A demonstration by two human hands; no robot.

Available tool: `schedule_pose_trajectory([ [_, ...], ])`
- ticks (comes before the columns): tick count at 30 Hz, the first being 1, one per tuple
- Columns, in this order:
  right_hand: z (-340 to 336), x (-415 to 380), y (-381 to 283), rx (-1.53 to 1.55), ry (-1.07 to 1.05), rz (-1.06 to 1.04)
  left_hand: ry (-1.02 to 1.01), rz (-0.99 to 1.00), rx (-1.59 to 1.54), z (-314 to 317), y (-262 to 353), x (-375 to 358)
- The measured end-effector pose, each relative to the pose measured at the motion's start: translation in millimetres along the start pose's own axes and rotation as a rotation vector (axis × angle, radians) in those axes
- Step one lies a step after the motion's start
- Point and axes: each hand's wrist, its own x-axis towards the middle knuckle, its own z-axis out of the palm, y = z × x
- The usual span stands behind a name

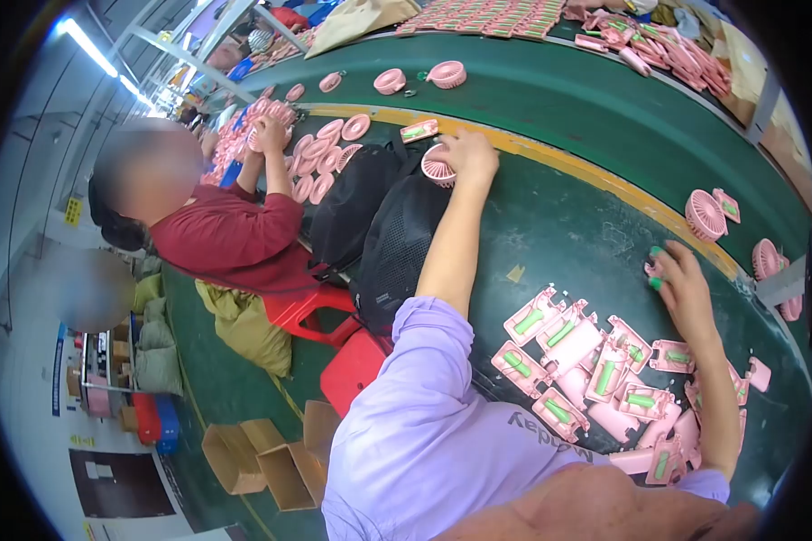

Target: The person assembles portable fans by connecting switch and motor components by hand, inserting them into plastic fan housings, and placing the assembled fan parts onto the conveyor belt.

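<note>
At the yellow belt edge, my left hand (471, 155) is closed over a round pink fan head (438, 168) with a slatted grille. A pink handle shell (419, 132) with a green part in it lies just past those fingers. My right hand (684, 287), wearing green finger cots, hovers low over the green table and pinches a small pink piece (651, 269), its shape mostly hidden. Between my right forearm and body lies a heap of pink handle shells (607, 374), several holding green cylinders and thin wires.
Along the green conveyor (550, 99) sit more pink fan heads (705, 215). Two black backpacks (406, 243) rest left of my left arm, near a red stool (352, 370). A co-worker in a dark red top (235, 236) handles pink parts beyond them. A metal post (780, 284) stands at right.
</note>
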Motion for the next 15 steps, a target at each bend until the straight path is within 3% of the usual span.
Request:
schedule_pose_trajectory([
  [3,-26,-8,-3,0.06,-0.068,0.168,0.005,0.125,-0.043,-5,18,-11],
  [5,-44,-13,-8,0.097,-0.211,0.249,0.194,0.187,-0.08,20,27,-7],
  [6,-48,-15,-13,0.132,-0.201,0.226,0.287,0.221,-0.1,22,31,-9],
  [10,-37,-31,4,0.072,-0.181,0.129,0.343,0.361,-0.119,22,42,-19],
  [15,-30,-20,-1,0.068,-0.157,0.031,0.499,0.311,-0.103,46,42,-15],
])
